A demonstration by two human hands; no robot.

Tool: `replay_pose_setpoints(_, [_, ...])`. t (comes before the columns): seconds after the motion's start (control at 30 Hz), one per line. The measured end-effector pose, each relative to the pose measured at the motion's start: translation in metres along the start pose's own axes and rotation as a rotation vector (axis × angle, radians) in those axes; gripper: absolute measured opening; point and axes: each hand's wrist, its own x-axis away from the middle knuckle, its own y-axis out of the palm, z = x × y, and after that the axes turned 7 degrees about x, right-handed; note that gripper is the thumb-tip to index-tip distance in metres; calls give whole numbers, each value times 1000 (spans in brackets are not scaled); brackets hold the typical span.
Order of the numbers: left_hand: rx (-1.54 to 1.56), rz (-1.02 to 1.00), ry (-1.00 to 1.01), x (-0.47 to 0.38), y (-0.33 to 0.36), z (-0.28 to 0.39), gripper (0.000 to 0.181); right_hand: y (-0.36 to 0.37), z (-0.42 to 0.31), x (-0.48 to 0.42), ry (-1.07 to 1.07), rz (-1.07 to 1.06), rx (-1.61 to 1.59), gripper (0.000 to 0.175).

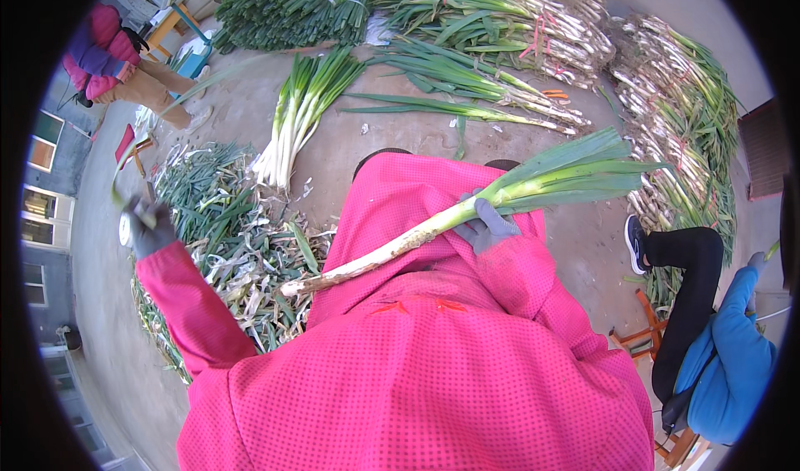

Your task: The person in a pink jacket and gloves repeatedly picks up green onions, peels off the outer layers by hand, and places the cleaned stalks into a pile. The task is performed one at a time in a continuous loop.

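Observation:
My right hand (490,226), in a grey glove, is closed around a large green onion or leek (406,241) lying slantwise over my lap, leaves to the right and root end to the left. My left hand (150,224), also gloved, is raised at the far left, away from the stalk. A long thin leaf (181,96) trails up from it, blurred, and a round white item (125,229) shows at its outer side. Beyond my lap lie trimmed white stalks (294,121) and untrimmed ones (500,89) with soiled roots.
A heap of stripped leaves (250,271) is at my left. Tied bundles (550,21) are piled ahead and at right (675,133). Orange-handled tool (555,94) lies by the stalks. One person (112,64) stands at upper left; another (725,358) sits at right near a wooden stool (647,330).

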Motion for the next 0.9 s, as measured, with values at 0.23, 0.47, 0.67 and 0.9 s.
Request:
replay_pose_setpoints(0.23, [144,536,-23,78,-118,39,63,17,-14,-3,-4,-32,22,27])
replay_pose_setpoints(0.47, [-441,-433,-585,129,45,-103,45,74,-98,-32,-196,-187,170,34])
replay_pose_setpoints(0.67, [-532,-798,-508,137,171,-94,41,140,-213,-67,-192,-135,312,31])
replay_pose_setpoints(0.9, [-330,-962,-707,163,233,-146,41,201,-283,-70,-386,-162,484,26])
